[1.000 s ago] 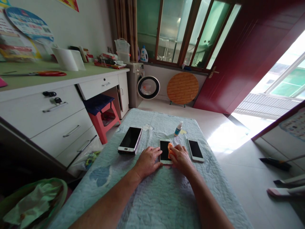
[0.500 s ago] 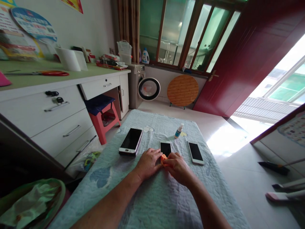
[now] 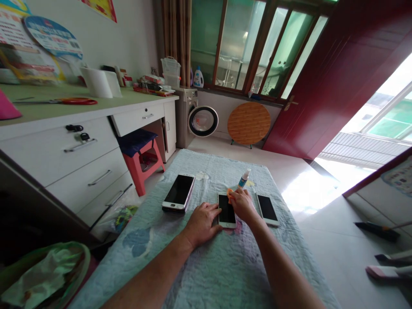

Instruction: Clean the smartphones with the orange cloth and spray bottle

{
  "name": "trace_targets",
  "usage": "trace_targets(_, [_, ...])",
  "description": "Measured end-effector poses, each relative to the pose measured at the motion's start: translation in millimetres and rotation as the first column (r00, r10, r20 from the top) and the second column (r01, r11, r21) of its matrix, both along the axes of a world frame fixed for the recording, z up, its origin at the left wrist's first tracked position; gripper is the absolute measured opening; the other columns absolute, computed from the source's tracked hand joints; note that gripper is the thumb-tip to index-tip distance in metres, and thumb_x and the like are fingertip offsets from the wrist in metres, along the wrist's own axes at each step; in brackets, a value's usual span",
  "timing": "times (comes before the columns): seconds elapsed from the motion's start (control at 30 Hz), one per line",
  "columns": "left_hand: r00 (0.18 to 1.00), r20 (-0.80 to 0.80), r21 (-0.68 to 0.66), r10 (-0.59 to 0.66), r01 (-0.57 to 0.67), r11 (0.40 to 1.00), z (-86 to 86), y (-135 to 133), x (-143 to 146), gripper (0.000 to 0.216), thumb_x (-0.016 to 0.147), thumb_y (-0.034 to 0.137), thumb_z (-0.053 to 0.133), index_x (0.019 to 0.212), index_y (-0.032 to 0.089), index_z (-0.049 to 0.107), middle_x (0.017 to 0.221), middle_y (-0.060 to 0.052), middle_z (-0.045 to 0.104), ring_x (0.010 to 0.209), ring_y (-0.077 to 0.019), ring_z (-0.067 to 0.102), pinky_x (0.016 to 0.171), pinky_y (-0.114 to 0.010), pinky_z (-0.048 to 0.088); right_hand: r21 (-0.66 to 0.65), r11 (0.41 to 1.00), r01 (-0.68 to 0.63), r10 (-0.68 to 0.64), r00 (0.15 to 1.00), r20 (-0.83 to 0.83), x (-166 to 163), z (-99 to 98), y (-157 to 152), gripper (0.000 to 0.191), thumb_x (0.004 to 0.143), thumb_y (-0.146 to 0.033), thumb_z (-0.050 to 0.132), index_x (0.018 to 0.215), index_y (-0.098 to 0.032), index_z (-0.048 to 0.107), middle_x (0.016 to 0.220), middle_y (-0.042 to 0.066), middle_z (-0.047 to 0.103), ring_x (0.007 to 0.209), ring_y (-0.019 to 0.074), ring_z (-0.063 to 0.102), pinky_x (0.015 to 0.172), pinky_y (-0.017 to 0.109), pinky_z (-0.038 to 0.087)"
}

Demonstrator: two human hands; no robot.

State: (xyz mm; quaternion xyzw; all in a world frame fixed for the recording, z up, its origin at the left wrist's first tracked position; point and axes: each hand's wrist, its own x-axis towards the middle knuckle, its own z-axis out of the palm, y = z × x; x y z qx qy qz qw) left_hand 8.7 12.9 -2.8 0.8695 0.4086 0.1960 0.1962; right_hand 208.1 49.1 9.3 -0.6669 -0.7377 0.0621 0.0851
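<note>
On quilt [image 3: 222,270], left grip [image 3: 202,222] palm-down

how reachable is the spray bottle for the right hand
Probably yes: the spray bottle is just beyond the right hand, with nothing seen between them, though that hand may need to drop its orange cloth first.
</note>
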Motion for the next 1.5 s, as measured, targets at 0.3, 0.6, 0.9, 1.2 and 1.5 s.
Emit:
trace_targets(0.3, [0.999,0.044,0.007,-0.013,0.013,1.000,2.6,-1,0,0.045,0.080,0.041,0.068,0.122,0.026,0.062,0.125,-0.004,0.063,0.108,-0.0281,0.053,0.096,-0.041,0.043,0.091,0.994,-0.066,0.071,0.996,-0.056,-30,-7.6,0,0.029,0.097,-0.032,0.042,0.117,-0.034,0.063,0.110,0.006,0.055,0.101,0.0219,0.043,0.084,0.033,0.031])
trace_targets(0.6, [0.999,0.033,0.002,0.000,0.000,1.000,-0.4,-2,0,0.050,0.078,0.037,0.069,0.126,0.023,0.060,0.131,-0.005,0.060,0.112,-0.0282,0.052,0.099,-0.041,0.042,0.027,0.999,0.038,-0.038,0.999,-0.007,-8,0.8,-4,0.029,0.095,-0.033,0.045,0.114,-0.034,0.066,0.108,0.006,0.055,0.103,0.0231,0.044,0.083,0.034,0.030])
trace_targets(0.9, [1.000,0.020,0.001,0.018,-0.018,1.000,-3.8,0,0,0.052,0.078,0.039,0.069,0.126,0.021,0.060,0.137,-0.007,0.056,0.116,-0.0298,0.051,0.100,-0.044,0.043,0.072,0.992,0.106,-0.105,0.994,-0.007,-1,-3.8,-5,0.029,0.095,-0.031,0.043,0.101,-0.027,0.071,0.106,0.008,0.057,0.098,0.0236,0.046,0.080,0.034,0.032])
trace_targets(1.2, [0.998,0.058,0.006,-0.005,0.005,1.000,0.9,-3,0,0.047,0.079,0.039,0.069,0.122,0.024,0.061,0.128,-0.004,0.062,0.110,-0.0280,0.052,0.097,-0.041,0.042,0.072,0.994,-0.078,0.086,0.989,-0.117,-17,-3.2,-7,0.027,0.094,-0.027,0.049,0.108,-0.036,0.071,0.104,0.004,0.059,0.101,0.0214,0.045,0.087,0.034,0.032])
trace_targets(1.5, [0.995,0.095,0.015,-0.034,0.032,0.999,-1.5,-1,-1,0.054,0.083,0.047,0.065,0.132,0.028,0.054,0.133,-0.003,0.059,0.111,-0.0276,0.053,0.097,-0.041,0.041,-0.215,0.870,-0.444,0.344,0.858,-0.380,10,22.0,-14,0.023,0.082,-0.018,0.056,0.087,-0.022,0.078,0.073,-0.001,0.062,0.063,0.0092,0.052,0.065,0.021,0.037])
